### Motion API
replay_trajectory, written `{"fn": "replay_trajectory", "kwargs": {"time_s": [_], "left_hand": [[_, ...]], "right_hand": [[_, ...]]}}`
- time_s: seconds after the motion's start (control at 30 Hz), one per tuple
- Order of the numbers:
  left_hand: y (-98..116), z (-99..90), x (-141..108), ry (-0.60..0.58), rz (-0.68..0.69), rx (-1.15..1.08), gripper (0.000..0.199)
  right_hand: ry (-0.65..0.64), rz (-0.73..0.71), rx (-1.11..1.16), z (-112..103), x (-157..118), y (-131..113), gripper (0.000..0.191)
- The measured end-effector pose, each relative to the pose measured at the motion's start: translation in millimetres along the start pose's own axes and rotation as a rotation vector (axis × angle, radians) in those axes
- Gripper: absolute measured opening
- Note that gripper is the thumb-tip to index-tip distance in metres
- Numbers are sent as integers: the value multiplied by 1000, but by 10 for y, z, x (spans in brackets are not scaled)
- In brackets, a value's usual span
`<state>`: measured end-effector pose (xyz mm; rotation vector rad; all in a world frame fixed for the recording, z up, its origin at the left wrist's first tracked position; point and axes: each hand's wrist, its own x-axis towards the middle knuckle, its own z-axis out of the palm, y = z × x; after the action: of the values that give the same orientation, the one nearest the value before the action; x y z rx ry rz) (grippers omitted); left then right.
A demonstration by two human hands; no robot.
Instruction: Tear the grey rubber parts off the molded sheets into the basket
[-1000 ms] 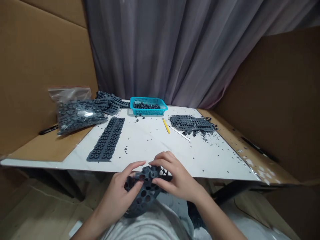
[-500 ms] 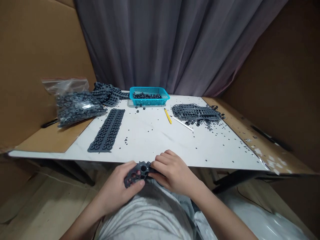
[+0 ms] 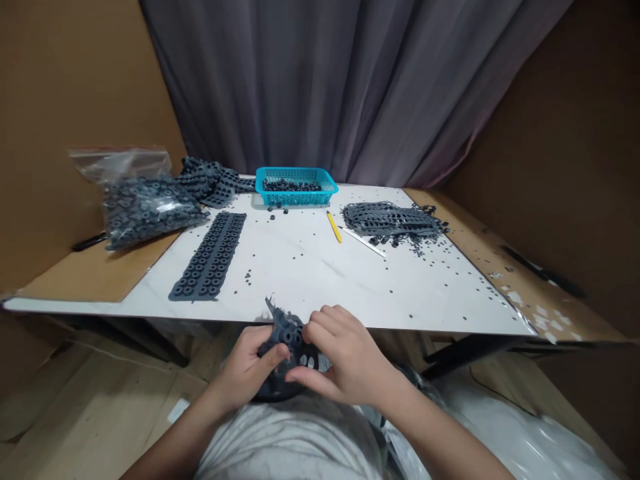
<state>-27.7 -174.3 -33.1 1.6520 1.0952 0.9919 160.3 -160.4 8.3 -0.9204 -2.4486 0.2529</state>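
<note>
Turned since half a second earlier, the sheet (image 3: 290, 333) showed a ragged corner (image 3: 273, 311) pointing up at the lower centre of the frame, and the right hand (image 3: 345, 353) had its thumb set further from its fingers. The sheet was held up just off the near edge of the surface (image 3: 300, 293).

The left hand (image 3: 253, 363) gripped its left side, thumb laid on the face, fingers mostly hidden. The right arched at the other side, fingertips curled by the edge and thumb lower, with a gap between; whether it pinched firmly could not be told.

Judging by its curl and its many holes, the sheet was probably light and soft, easy to bend, and the thin webs around the holes seemed likeliest to tear. A broad pinch on solid material looked safer than hooking a single hole or the ragged corner.

A strip (image 3: 209, 257) lay flat at left, a filled bag (image 3: 150, 210) stood at upper left, a blue basket (image 3: 320, 199) at upper centre held dark bits (image 3: 290, 186), and a yellow tool (image 3: 334, 227) and a white stick (image 3: 364, 242) lay near a pile (image 3: 395, 220) at right
</note>
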Motion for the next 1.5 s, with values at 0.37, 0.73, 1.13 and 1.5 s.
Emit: {"fn": "replay_trajectory", "kwargs": {"time_s": [0.37,0.73,1.13,1.5], "left_hand": [[3,106,6,22,-214,-516,45],[66,320,211,479,-328,-1038,31],[-19,153,71,362,-291,-759,37],[90,68,52,124,-1,-119,39]], "right_hand": [[-256,131,826,60,131,20,35],[549,726,1506,839,248,-101,36],[633,280,1102,398,202,232,38],[-110,35,289,0,192,111,26]]}}
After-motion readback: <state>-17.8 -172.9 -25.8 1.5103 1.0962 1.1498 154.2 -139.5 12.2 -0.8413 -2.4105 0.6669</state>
